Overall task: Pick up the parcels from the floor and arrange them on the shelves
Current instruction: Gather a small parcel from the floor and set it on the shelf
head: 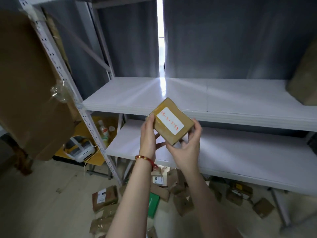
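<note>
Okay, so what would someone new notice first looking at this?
First, the small brown parcel with a white, red-inked label, held by the left hand and right hand before the white shelves. Then the bright gap in the grey curtain behind, and the scattered parcels on the floor below.

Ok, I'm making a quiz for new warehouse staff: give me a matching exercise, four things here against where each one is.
1 labelled parcel
2 green parcel
3 bracelet
4 bottle

A on the floor
B on the yellow table
C round the left wrist
D held by left hand and right hand

Pairs: 1-D, 2-A, 3-C, 4-B.
</note>
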A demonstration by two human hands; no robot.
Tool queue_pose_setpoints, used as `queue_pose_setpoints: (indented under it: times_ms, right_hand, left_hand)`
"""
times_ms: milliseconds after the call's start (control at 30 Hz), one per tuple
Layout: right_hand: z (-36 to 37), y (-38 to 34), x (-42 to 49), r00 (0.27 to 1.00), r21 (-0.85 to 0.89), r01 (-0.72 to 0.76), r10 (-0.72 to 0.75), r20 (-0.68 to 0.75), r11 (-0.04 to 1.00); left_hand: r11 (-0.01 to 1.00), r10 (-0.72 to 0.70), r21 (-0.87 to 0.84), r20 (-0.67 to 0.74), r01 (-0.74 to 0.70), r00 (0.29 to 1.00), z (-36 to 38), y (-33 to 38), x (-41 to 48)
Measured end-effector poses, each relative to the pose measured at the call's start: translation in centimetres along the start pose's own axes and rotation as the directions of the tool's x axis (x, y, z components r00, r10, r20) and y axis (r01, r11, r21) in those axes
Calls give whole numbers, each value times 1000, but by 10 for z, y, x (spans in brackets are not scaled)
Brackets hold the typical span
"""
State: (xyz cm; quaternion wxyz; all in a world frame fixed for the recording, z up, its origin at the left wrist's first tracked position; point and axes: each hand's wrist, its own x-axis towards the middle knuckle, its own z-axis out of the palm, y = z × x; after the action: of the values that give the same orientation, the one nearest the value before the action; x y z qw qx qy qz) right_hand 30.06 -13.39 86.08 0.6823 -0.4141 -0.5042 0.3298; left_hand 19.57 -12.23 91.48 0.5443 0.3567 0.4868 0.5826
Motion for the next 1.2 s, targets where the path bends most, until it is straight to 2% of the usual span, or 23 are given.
queue_pose_setpoints:
  times_ms: [167, 367, 567, 633, 700, 800, 967, 1100, 1200]
  right_hand:
    - [-21, -21, 26, 985, -104, 157, -149, 82, 982]
    - [-53, -42, 62, 953, -172, 303, -294, 75, 938]
    - [-64, -44, 97, 957, -156, 286, -273, 100, 945]
    - [-66, -41, 107, 959, -162, 281, -274, 68, 946]
    - [-70, -36, 118, 959, -196, 282, -284, 19, 939]
    - [-73, -23, 133, 966, -227, 243, -258, -36, 943]
    - [-65, -1, 143, 971, -244, 134, -176, -159, 960]
    - [-61, 14, 149, 950, -248, 53, -125, -286, 967]
    - [-63, 23, 154, 940, -265, -1, -89, -328, 964]
  left_hand:
    - [993, 30, -115, 10, -29, 1000, 23, 10, 7]
    - [990, 45, -142, 168, -21, 985, 56, 28, 25]
    - [976, 48, -218, 262, 10, 964, 86, 33, 58]
    - [970, 28, -240, 300, 47, 953, 94, 31, 71]
    - [979, -32, -183, 292, 89, 956, 99, 29, 85]
    - [997, -78, 4, 264, 80, 961, 101, 19, 108]
    - [977, -11, 208, 298, -54, 954, 101, 1, 133]
    - [953, -6, 281, 382, -110, 924, 102, -9, 153]
    - [950, -18, 291, 417, -114, 909, 103, -10, 161]
